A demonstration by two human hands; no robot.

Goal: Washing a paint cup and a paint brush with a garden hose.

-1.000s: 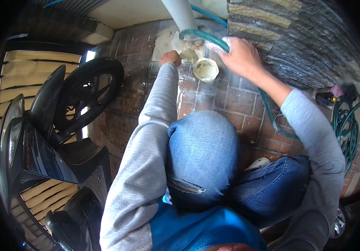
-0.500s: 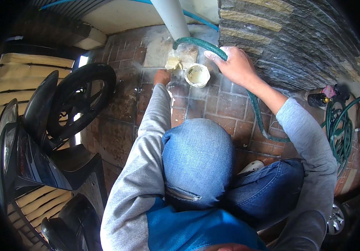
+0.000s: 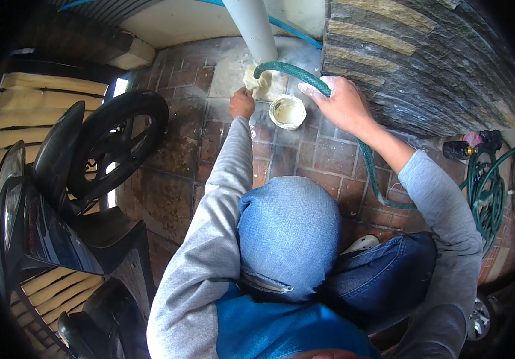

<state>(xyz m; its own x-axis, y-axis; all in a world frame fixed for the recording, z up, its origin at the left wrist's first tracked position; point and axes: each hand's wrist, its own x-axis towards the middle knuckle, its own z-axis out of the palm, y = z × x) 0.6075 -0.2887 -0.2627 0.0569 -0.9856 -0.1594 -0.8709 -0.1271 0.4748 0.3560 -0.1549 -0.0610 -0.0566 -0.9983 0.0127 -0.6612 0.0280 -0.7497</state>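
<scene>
I crouch over a brick floor. My right hand grips a green garden hose, whose end curves down toward a pale yellow cloth. My left hand is closed on that cloth, at the foot of a white pipe. A small white round container holding cloudy liquid stands on the wet bricks between my two hands. My bent knees in blue jeans fill the lower middle of the view.
A dark motor scooter with its front wheel stands at the left. A stone-clad wall rises at the right. More green hose lies coiled at the far right, beside a dark nozzle.
My view has tilted, so the hands and container now sit higher in the frame. My right hand has closed down on the hose, and my left stays at the cloth.
</scene>
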